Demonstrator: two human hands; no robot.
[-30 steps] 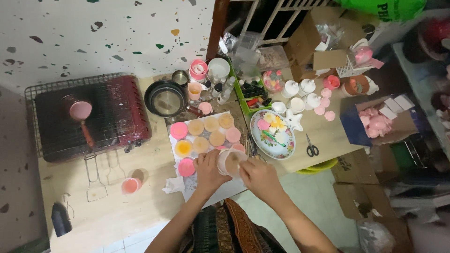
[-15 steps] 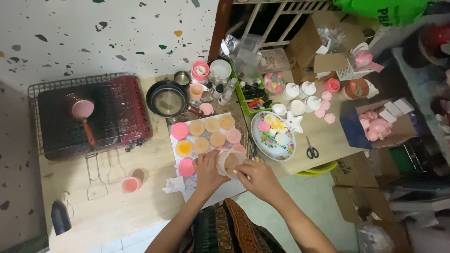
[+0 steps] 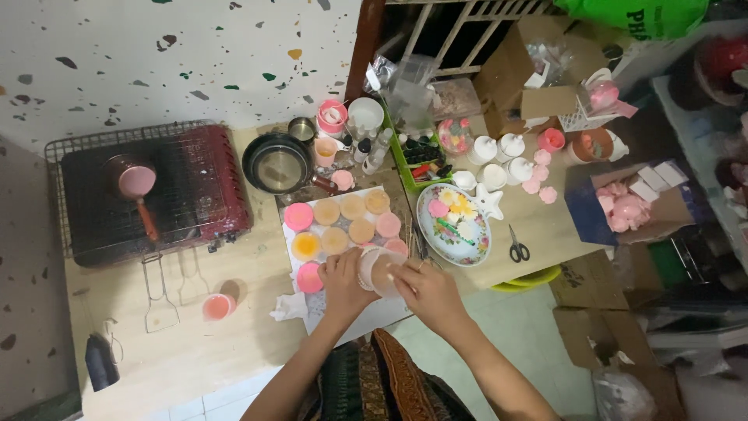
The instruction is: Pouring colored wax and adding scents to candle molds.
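Both hands gripped one small clear cup [image 3: 378, 270] at the near edge of the white sheet [image 3: 366, 312]: the left hand [image 3: 343, 282] clamped its side, the right hand [image 3: 427, 290] pinched its rim. The step looked like working a set piece out of the cup; finishing it would call for a steady squeeze. Other round moulds [image 3: 343, 226] held pink, orange and tan fillings. A flowered plate [image 3: 456, 226] carried small shaped pieces.
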